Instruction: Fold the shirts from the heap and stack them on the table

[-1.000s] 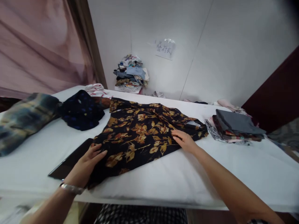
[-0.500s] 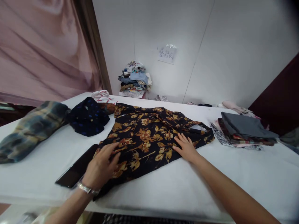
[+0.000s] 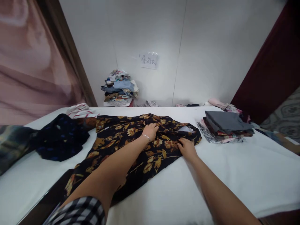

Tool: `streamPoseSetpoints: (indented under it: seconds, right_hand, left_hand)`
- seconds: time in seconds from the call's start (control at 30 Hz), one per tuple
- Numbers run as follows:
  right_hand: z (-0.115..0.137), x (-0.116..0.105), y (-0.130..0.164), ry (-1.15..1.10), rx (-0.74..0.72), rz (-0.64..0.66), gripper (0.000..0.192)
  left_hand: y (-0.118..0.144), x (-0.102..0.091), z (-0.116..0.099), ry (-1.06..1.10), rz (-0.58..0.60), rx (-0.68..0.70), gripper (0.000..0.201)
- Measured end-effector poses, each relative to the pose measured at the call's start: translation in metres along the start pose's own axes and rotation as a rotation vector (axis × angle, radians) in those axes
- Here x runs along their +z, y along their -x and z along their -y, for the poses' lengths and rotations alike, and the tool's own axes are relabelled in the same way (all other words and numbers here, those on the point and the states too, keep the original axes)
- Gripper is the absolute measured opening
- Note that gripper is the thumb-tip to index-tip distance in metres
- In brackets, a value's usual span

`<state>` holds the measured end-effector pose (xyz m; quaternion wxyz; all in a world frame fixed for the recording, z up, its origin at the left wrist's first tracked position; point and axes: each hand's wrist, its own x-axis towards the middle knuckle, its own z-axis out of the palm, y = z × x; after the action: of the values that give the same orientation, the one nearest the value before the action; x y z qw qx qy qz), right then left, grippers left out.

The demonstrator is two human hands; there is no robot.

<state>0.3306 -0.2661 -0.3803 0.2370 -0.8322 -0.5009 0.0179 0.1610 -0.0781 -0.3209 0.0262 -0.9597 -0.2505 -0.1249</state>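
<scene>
A black shirt with gold and brown flowers point(image 3: 153, 165) lies spread out on the white-covered table. My left hand point(image 3: 150, 131) reaches across it to the upper middle, fingers bent down and closed on the fabric. On the shirt's right part, near its lower edge, rests my right hand point(image 3: 187, 148); its fingers are stretched out and a little apart. Beneath the shirt's lower left side a dark, flat, shiny board point(image 3: 44, 200) sticks out, partly covered by my left arm.
To the left lie a crumpled navy garment point(image 3: 62, 137) and a blurred plaid garment point(image 3: 14, 145). Folded clothes point(image 3: 227, 123) are stacked at the right. A taller clothes pile point(image 3: 120, 87) stands by the wall, left of a paper sign point(image 3: 149, 61).
My left hand has gone from the shirt's lower left to its upper middle, and its fingers have closed. The right hand stays on the right part. The view has shifted right.
</scene>
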Motion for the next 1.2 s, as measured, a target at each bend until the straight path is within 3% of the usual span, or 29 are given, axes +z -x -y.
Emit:
streamPoseSetpoints:
  seconds: [0.13,0.23,0.37,0.47,0.57,0.67,0.77,0.9,1.07,1.2]
  right_hand:
    - [-0.009,-0.003,-0.004,0.032,0.035,-0.026,0.036]
    - [-0.007,-0.004,-0.005,0.050,0.059,-0.041,0.040]
    - [-0.004,-0.007,-0.005,0.049,0.063,-0.009,0.043]
    - [-0.005,-0.009,-0.005,0.051,0.081,-0.008,0.043]
    - [-0.007,-0.010,-0.005,0.059,0.088,-0.021,0.041]
    - [-0.007,-0.013,-0.003,0.092,0.088,-0.019,0.036]
    - [-0.004,-0.014,-0.002,0.129,0.115,-0.007,0.033]
    - [-0.002,-0.014,-0.001,0.147,0.157,-0.031,0.038]
    - [-0.002,-0.011,0.001,0.129,0.136,-0.049,0.040]
    - [-0.004,-0.010,0.004,0.128,0.081,-0.053,0.041]
  left_hand:
    - [-0.029,0.008,0.007,-0.019,0.016,-0.037,0.026]
    - [-0.048,-0.002,0.013,-0.017,-0.001,-0.105,0.024]
    - [-0.069,-0.040,0.010,0.011,-0.063,-0.192,0.034]
    - [-0.062,-0.080,-0.004,-0.003,-0.106,-0.119,0.033]
    - [-0.027,-0.116,-0.026,-0.139,-0.059,0.164,0.028]
    - [0.025,-0.134,-0.045,-0.280,0.106,0.372,0.023]
    - [0.075,-0.135,-0.045,-0.359,0.285,0.328,0.016]
    - [0.117,-0.138,-0.016,-0.370,0.426,0.131,0.027]
    - [0.156,-0.169,0.013,-0.382,0.323,-0.082,0.021]
    - [0.195,-0.182,0.018,-0.397,0.017,-0.076,0.021]
